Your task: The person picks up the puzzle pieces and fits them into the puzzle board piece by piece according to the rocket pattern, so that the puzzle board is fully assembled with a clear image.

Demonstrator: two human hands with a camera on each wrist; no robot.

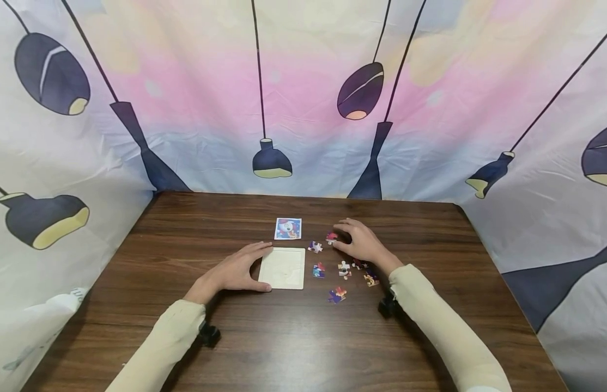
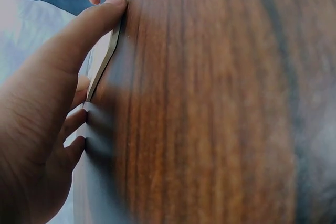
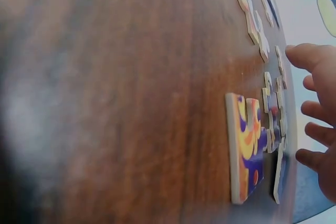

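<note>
The pink piece [image 1: 331, 238] is lying just left of the right hand's [image 1: 360, 241] parted fingers, the left hand [image 1: 238, 268] resting spread by the tray [image 1: 284, 270].

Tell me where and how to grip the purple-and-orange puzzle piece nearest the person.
I'd pinch the puzzle piece by two opposite edges, bringing the right hand down from above on its near right side. It lies flat and looks thin, so only its edges offer a grip; a gap parts it from the other pieces, which should leave room.
</note>
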